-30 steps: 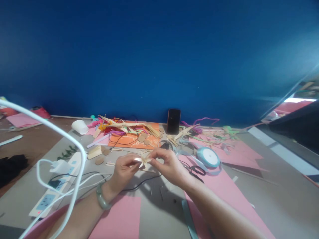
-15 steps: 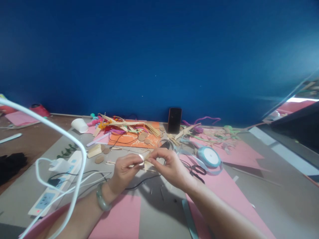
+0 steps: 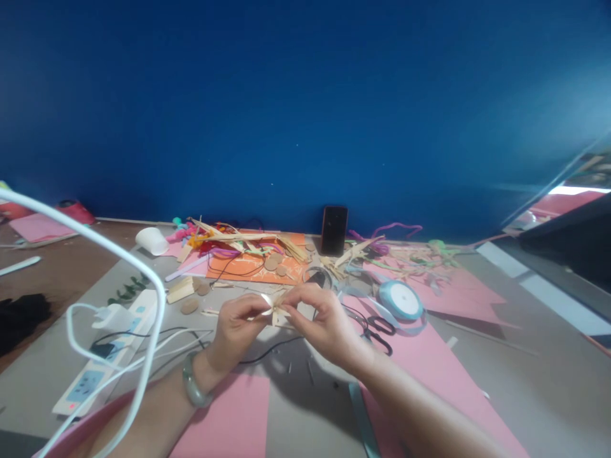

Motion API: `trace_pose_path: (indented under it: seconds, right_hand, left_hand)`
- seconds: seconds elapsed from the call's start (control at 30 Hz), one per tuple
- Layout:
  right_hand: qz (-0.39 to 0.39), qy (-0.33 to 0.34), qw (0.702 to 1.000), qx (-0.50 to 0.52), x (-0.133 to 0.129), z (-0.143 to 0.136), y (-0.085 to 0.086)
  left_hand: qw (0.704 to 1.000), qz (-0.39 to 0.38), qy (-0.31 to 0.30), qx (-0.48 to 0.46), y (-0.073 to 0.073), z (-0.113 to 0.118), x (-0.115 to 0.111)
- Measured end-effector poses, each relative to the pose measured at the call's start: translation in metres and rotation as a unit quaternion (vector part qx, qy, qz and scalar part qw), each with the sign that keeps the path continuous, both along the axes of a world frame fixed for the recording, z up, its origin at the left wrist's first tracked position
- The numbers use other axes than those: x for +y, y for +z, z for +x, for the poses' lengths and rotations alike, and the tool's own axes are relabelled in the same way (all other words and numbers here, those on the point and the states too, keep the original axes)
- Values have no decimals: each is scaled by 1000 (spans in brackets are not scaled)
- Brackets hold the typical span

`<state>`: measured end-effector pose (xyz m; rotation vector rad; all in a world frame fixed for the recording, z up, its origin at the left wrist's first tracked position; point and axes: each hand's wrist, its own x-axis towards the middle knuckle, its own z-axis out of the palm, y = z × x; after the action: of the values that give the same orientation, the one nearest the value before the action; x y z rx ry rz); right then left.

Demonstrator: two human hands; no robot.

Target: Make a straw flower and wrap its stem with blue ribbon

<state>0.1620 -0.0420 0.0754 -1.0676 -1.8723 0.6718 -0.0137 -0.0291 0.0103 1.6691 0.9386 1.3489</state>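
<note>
My left hand [image 3: 238, 327] and my right hand [image 3: 329, 327] meet above the middle of the table. Between them is a small, pale, flower-like piece [image 3: 275, 309], which looks made of dried husk strips. Thumb and fingertips of the left hand pinch its left side. The right hand's thumb and forefinger pinch its right side, so part of it is hidden. Black-handled scissors [image 3: 380, 332] lie just right of my right hand. A roll of light blue ribbon [image 3: 401, 301] is beyond them.
A white power strip [image 3: 90, 375] with plugs and cables is at the left, crossed by a thick white cable [image 3: 155, 305]. A phone [image 3: 334, 230] leans on the blue wall. Husk strips [image 3: 238, 236], a paper cup [image 3: 152, 241] and pink paper [image 3: 233, 413] lie around.
Both hands stay in nearly the same place. The left fingertips have shifted slightly left, and more of the pale piece's spread parts shows between the hands.
</note>
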Motion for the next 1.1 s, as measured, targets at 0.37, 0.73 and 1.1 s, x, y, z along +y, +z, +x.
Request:
trace_pose_path:
  seconds: [0.37, 0.73, 1.1]
  right_hand:
    - [28, -8, 1000, 8, -1, -2, -7]
    - [58, -42, 997, 42, 1, -7, -21]
    - [79, -41, 994, 57, 3, -9, -25]
  left_hand:
    - [1000, 10, -3, -4, -2, 1, 0]
    - [1000, 24, 2, -12, -1, 2, 0]
    - [1000, 17, 5, -9, -6, 2, -1]
